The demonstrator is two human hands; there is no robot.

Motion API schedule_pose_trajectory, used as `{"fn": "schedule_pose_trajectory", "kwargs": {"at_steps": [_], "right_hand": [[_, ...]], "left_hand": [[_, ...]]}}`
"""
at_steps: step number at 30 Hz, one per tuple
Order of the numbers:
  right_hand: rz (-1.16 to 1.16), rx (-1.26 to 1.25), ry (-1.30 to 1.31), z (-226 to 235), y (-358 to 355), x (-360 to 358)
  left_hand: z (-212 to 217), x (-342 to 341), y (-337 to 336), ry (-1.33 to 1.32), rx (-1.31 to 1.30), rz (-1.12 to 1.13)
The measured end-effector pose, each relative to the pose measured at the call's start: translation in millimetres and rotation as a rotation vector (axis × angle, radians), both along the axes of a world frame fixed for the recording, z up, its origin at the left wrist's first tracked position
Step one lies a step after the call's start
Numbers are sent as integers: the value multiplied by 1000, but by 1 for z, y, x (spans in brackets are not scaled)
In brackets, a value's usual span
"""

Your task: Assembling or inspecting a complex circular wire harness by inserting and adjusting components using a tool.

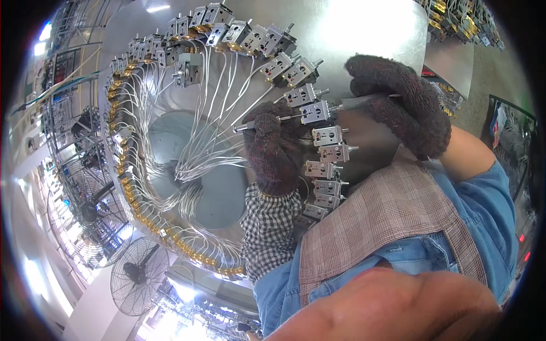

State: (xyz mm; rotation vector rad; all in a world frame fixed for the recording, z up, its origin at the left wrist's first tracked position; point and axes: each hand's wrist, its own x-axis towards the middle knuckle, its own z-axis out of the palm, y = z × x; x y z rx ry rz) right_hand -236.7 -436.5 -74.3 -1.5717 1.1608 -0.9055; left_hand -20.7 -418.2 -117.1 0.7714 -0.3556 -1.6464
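My left hand (274,149), in a dark knitted glove, is closed around a thin metal rod (289,117) that resembles a small screwdriver. Its tip reaches a silver metal box (314,112) with a short shaft on the far side. On that shaft side, my right hand (405,105), gloved the same way, has its fingers closed on a grey tapered tool (360,103) whose narrow end points at the shaft. More silver boxes (328,136) line the table edge in front of me, each with a shaft. Fingertips of both hands are partly hidden by the gloves.
A round metal table (133,17) bears a ring of such boxes with brass-coloured parts (128,193) and bundled white leads (193,165) running to its middle. Another surface with similar parts (463,23) stands at upper right. A standing fan (136,273) is at lower left.
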Motion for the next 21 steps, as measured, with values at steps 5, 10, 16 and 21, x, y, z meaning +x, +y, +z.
{"fn": "schedule_pose_trajectory", "kwargs": {"at_steps": [5, 10, 16, 21], "right_hand": [[61, -174, 189, -9, 2, -5], [19, -98, 93, -3, -1, -4], [-52, 214, -103, -9, 4, 3], [-82, 316, -236, -6, 5, 4]], "left_hand": [[-3, 2, 2, -141, 17, 21], [-2, -3, 2, -45, -30, 60], [-12, 3, 5, -71, 9, 35], [-11, 3, 7, -256, -7, -5]]}}
